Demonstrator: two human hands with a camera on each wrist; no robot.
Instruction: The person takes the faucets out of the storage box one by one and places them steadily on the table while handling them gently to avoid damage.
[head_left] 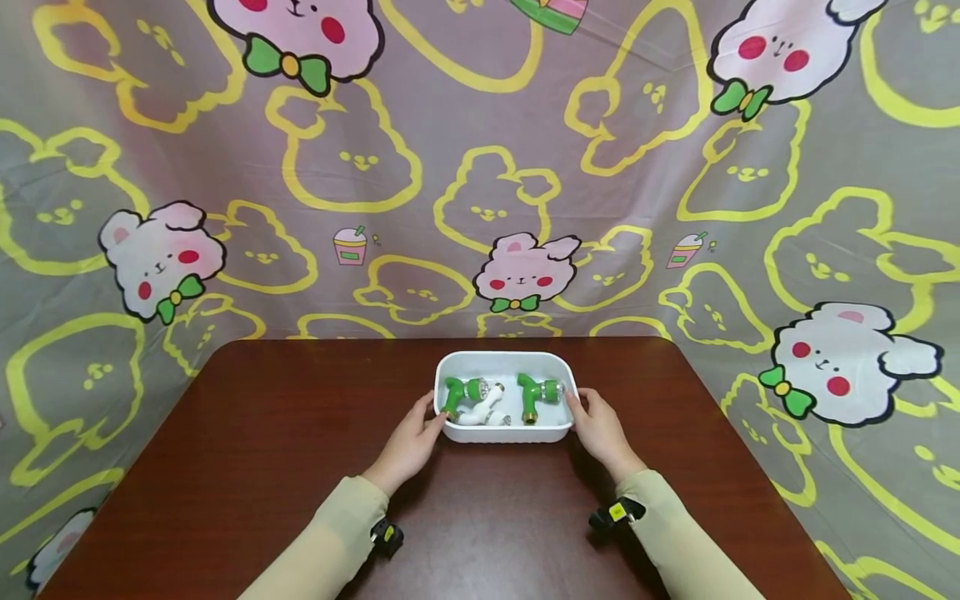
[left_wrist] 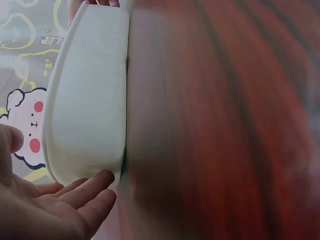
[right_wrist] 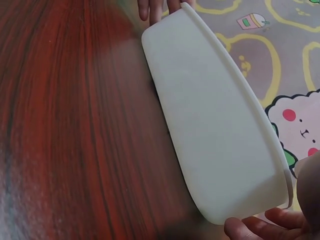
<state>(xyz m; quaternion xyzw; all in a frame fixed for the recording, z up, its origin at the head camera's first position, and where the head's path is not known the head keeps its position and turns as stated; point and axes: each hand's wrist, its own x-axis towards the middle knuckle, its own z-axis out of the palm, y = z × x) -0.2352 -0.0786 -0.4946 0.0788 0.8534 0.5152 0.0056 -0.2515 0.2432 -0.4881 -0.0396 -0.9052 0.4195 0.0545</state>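
A white plastic tray [head_left: 510,434] with a raised rim stands low on the table, held between two hands at its short ends. My left hand [head_left: 411,442] grips the left end, its thumb by the rim and its fingertips [left_wrist: 102,180] against the outer wall. At the opposite end my right hand [head_left: 602,427] grips the tray, thumb at the rim and fingers [right_wrist: 260,229] on the outer wall near the bottom. Inside lie a green Y-shaped fitting [head_left: 457,395], a white one [head_left: 487,407] leaning beside it, and another green fitting [head_left: 530,390] with a brass end on the right.
The dark red-brown wooden table [head_left: 300,433] extends to both sides of the tray and in front of it. Behind the table hangs a patterned cloth [head_left: 420,233] with rabbit faces, close along its back edge. Each sleeve carries a small black wrist device [head_left: 387,537].
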